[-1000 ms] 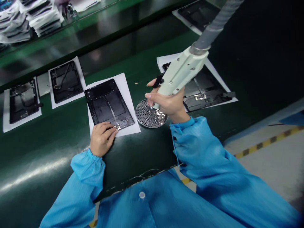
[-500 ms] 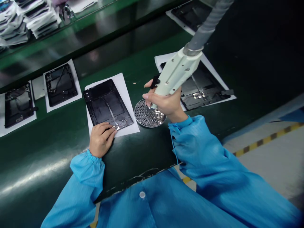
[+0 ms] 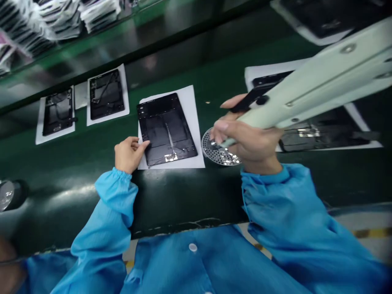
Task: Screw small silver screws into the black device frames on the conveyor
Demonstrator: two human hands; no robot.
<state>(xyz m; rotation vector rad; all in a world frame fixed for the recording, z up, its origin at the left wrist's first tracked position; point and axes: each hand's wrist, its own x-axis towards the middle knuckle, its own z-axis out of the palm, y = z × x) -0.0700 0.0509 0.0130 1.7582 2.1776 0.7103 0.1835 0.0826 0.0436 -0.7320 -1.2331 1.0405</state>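
Right hand [image 3: 252,143] clenched round pale green tool [image 3: 306,92], nose over perforated dish [image 3: 206,148]. Black panel [image 3: 162,128] left of that grip; left hand [image 3: 126,155], thumb at its edge: pinch or touch, cannot tell. Metal plate [image 3: 170,157] lying in panel's near end; fixing unreadable, judged part-done.

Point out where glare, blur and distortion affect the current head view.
Head view: pale glare streaks the glossy dark green tabletop at left; head view, upper left: the layered white-and-dark stacks look smeared; head view, right: the pale green handheld tool looms large, possibly wide-angle stretch; head view, centre: the black rectangular tablet-like housing reads fairly clearly.
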